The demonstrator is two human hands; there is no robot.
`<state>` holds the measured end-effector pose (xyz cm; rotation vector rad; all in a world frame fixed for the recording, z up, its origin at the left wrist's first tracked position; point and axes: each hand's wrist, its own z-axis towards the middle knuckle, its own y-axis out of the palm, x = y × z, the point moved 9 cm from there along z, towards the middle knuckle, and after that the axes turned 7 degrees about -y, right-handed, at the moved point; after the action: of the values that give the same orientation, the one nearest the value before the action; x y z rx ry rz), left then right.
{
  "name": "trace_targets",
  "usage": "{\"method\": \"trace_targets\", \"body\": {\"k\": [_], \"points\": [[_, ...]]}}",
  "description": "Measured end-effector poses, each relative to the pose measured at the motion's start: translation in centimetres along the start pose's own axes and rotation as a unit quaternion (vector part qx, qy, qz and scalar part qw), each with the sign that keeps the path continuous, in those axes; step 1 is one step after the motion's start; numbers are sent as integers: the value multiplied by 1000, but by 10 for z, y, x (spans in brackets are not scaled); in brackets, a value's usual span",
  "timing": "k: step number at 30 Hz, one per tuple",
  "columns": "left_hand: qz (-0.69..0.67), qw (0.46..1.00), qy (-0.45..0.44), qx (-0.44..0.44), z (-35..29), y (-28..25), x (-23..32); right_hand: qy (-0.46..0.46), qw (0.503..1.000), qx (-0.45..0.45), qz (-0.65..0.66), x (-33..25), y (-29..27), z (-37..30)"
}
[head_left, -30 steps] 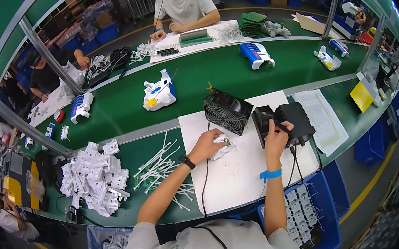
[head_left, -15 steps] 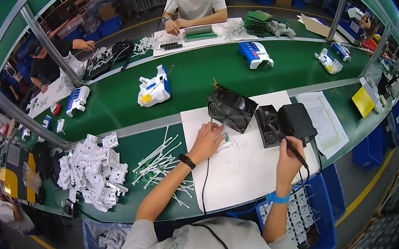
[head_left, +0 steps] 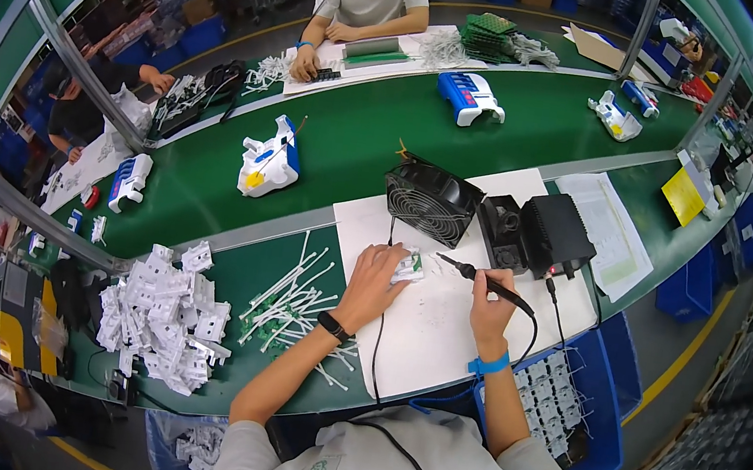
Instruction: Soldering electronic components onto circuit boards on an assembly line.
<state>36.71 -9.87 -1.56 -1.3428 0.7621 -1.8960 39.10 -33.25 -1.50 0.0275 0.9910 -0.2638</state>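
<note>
My left hand has its fingers closed on a small white plastic part with a bit of green circuit board, on the white work sheet. In my right hand is a black soldering iron, its tip pointing left toward the part but apart from it. The iron's cord loops down beside my wrist. Beyond my left hand stands a black fan with a wire grille. Right of the fan are the black iron stand and the black soldering station box.
A heap of white plastic parts and white wires with green boards lie on my left. Blue-and-white housings sit on the green conveyor. A blue bin holds white parts by my right arm. A person works across.
My right hand has brought the soldering iron out from the stand, leftward and down over the sheet. My left hand has shifted slightly nearer with the white part. The view has shifted slightly.
</note>
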Motion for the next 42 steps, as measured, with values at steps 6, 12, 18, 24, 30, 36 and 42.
{"method": "trace_targets", "body": {"k": [6,12,18,24,30,36,42], "points": [[22,999,20,22,-11,10,-3,-46,999,-15,16,3,15,-6],[47,998,31,22,-9,7,0,-57,997,-48,21,6,21,-9],[59,997,35,21,-6,7,0,-60,997,-56,15,-1,26,-6],[60,997,39,15,-4,6,1,-43,998,-50,-5,6,26,-6],[63,997,35,9,-4,6,1,-40,998,-53,-2,4,26,-5],[61,997,38,14,-5,5,0,-27,998,-54,5,8,26,-6],[57,998,36,14,-5,4,-1,-26,998,-56,7,7,28,-6]]}}
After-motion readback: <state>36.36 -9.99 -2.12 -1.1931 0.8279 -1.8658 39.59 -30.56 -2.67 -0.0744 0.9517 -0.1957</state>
